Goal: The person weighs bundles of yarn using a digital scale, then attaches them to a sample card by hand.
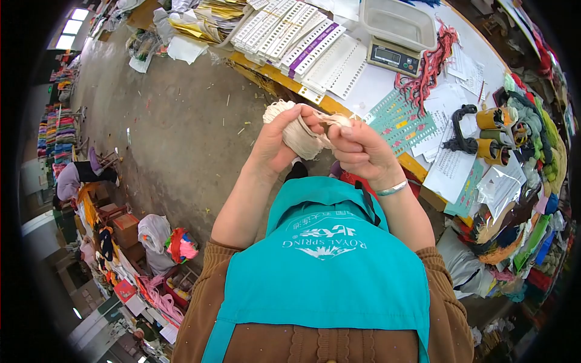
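Note:
A bundle of cream yarn (301, 138) hangs from my left hand (278, 140), whose fingers are wrapped round its upper part. My right hand (362, 152), with a silver bracelet at the wrist, pinches a smaller loop of the same yarn (336, 120) just to the right. Strands run between the two hands. Both hands are held up in front of my teal apron (327, 266), near the table's edge.
On the table (357, 106) lie punched cards (290, 33), a scale (393, 57) with a plastic tub (399, 23), red thread (430, 69), papers and colored yarn. Another person (78, 175) bends over at the far left. Bags and boxes stand at the lower left.

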`<control>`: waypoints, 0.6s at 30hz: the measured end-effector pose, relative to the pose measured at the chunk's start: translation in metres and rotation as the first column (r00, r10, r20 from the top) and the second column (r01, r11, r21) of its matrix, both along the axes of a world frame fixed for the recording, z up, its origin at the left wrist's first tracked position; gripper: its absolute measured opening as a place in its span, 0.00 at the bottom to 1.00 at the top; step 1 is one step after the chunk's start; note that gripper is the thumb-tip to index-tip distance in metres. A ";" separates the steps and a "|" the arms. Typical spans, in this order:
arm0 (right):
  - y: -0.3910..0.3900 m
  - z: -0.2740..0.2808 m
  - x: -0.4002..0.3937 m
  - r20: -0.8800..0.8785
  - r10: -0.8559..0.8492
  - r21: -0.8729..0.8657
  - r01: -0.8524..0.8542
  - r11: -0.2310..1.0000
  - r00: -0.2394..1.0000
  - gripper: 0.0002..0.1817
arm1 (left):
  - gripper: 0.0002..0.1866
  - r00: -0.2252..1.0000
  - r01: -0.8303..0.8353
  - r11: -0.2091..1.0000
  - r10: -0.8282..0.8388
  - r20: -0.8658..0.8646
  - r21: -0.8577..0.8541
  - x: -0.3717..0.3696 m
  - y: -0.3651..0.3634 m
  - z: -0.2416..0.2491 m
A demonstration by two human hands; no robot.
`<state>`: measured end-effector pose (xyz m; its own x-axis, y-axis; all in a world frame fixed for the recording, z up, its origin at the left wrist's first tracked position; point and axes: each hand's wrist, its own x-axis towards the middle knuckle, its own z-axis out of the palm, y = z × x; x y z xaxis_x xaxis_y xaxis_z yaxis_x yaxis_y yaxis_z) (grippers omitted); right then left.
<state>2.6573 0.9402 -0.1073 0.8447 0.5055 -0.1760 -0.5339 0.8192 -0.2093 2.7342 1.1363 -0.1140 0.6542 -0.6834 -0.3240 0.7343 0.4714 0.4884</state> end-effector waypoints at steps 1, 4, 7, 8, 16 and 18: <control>0.001 0.002 -0.002 0.019 -0.028 0.082 0.027 0.996 0.999 0.10 | 0.15 1.000 0.002 0.999 -0.003 -0.015 -0.038 -0.001 -0.001 0.003; 0.011 0.009 0.006 0.026 -0.223 -0.025 0.224 0.974 0.974 0.10 | 0.20 0.999 -0.038 0.999 0.039 -0.031 0.036 -0.007 -0.015 0.027; 0.016 0.014 0.013 0.107 -0.288 -0.390 0.306 0.868 0.952 0.08 | 0.26 1.000 0.007 0.999 -0.007 0.009 -0.035 -0.007 -0.015 0.020; 0.024 0.020 0.014 0.141 -0.304 -0.538 0.331 0.776 0.942 0.07 | 0.26 0.999 0.014 1.000 -0.013 0.030 -0.014 -0.007 -0.016 0.020; 0.041 0.017 0.016 0.257 -0.390 -0.684 0.451 0.573 0.884 0.09 | 0.25 0.993 0.022 0.993 -0.035 0.111 0.117 -0.009 -0.017 0.019; 0.041 0.026 0.014 0.227 -0.421 -0.674 0.454 0.583 0.878 0.09 | 0.25 0.994 -0.005 0.992 -0.010 0.113 0.125 -0.011 -0.019 0.019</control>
<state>2.6716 0.9808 -0.0816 0.9447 -0.1827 -0.2723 -0.1289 0.5568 -0.8206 2.7234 1.1174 -0.0951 0.6899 -0.6439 -0.3309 0.6720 0.3995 0.6236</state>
